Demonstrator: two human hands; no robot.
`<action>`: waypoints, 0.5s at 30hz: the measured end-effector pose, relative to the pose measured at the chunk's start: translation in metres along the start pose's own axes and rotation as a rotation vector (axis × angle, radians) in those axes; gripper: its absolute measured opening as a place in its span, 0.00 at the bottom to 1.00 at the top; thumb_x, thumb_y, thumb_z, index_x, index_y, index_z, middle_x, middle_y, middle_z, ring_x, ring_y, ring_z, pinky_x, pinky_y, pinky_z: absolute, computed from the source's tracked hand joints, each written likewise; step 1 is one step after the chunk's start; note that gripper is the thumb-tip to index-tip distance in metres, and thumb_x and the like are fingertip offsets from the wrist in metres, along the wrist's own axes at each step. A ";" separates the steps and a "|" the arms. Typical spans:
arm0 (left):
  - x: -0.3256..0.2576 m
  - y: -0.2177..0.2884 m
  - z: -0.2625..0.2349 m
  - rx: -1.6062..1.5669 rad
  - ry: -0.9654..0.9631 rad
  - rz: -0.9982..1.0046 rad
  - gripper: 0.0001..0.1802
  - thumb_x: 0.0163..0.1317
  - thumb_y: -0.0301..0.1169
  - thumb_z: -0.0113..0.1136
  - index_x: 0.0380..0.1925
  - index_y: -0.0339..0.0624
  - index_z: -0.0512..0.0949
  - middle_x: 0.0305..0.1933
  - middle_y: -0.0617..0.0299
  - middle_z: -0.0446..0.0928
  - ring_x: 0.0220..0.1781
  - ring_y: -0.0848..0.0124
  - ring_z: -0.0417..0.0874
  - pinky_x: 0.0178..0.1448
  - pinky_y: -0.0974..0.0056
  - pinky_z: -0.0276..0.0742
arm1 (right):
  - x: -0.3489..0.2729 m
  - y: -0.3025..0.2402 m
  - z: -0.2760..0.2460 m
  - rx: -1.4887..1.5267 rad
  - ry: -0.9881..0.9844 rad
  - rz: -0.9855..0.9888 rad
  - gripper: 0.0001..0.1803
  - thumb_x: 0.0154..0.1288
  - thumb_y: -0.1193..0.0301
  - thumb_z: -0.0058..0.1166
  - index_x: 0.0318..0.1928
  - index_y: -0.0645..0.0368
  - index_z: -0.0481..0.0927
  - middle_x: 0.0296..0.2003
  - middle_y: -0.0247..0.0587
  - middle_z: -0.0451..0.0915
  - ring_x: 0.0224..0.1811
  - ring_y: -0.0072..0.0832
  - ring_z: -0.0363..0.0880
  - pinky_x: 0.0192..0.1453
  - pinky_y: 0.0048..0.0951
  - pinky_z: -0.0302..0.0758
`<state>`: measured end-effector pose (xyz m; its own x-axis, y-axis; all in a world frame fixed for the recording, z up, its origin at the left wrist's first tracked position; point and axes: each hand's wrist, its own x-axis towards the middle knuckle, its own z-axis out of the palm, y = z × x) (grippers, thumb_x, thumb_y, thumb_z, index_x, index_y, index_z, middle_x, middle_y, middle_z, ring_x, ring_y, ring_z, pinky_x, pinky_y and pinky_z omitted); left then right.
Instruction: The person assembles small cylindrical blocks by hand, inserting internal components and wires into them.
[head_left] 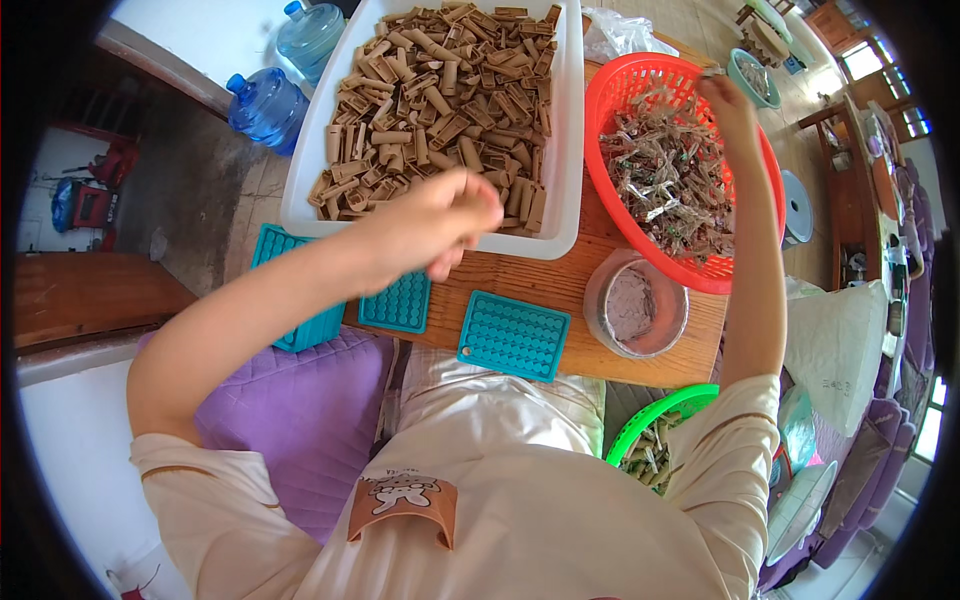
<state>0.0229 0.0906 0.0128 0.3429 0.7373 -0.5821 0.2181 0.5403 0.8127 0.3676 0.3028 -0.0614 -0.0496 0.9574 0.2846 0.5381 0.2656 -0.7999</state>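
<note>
My left hand [435, 222] hangs over the near edge of a white plastic tub [572, 130], its fingers curled together; whatever they hold is hidden. Short brown half-tube pieces [440, 100] fill the tub in a heap. At the far right rim of a red plastic basket [625, 215], my right hand [728, 98] is closed, with something small and greyish at its fingertips. Small clear-wrapped packets [665, 165] are piled in the basket. Below my left hand lies a teal tray [515, 335] with rows of round hollows and a small pale thing at one corner.
A second teal tray [396, 303] and a teal stack [312, 332] sit left. A clear round tub [636, 305] with whitish residue stands by the basket on the wooden table [690, 345]. A green basket [625, 430] is at my right, blue water bottles [268, 108] beyond left.
</note>
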 end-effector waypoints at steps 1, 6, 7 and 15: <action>-0.017 -0.001 0.004 -0.059 -0.054 -0.073 0.11 0.61 0.32 0.45 0.41 0.40 0.62 0.22 0.68 0.62 0.13 0.84 0.57 0.15 0.77 0.53 | -0.003 -0.007 -0.016 0.172 0.002 0.019 0.11 0.61 0.68 0.44 0.38 0.61 0.77 0.29 0.36 0.78 0.34 0.20 0.74 0.37 0.22 0.70; -0.070 -0.034 0.015 -0.205 -0.178 -0.205 0.09 0.61 0.31 0.44 0.39 0.40 0.63 0.22 0.68 0.62 0.12 0.85 0.55 0.14 0.78 0.50 | -0.034 -0.065 -0.078 0.818 -0.233 0.187 0.11 0.62 0.70 0.43 0.38 0.62 0.75 0.28 0.33 0.76 0.30 0.18 0.73 0.33 0.17 0.68; -0.074 -0.042 0.017 -0.233 -0.157 -0.226 0.09 0.61 0.31 0.44 0.39 0.40 0.63 0.23 0.69 0.62 0.13 0.86 0.55 0.14 0.79 0.50 | -0.041 -0.070 -0.087 0.868 -0.550 0.267 0.11 0.61 0.70 0.44 0.40 0.63 0.74 0.28 0.33 0.75 0.32 0.18 0.73 0.34 0.17 0.68; -0.074 -0.062 0.022 -0.177 -0.214 -0.173 0.12 0.61 0.33 0.45 0.41 0.38 0.65 0.22 0.70 0.61 0.15 0.86 0.57 0.16 0.78 0.53 | -0.092 -0.051 -0.080 -0.575 -0.607 0.156 0.10 0.54 0.72 0.48 0.37 0.62 0.76 0.23 0.31 0.74 0.19 0.16 0.66 0.24 0.22 0.65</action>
<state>0.0041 -0.0065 0.0056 0.5028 0.5366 -0.6777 0.1339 0.7262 0.6743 0.4117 0.1918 -0.0044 -0.2936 0.9167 -0.2709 0.9119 0.1836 -0.3670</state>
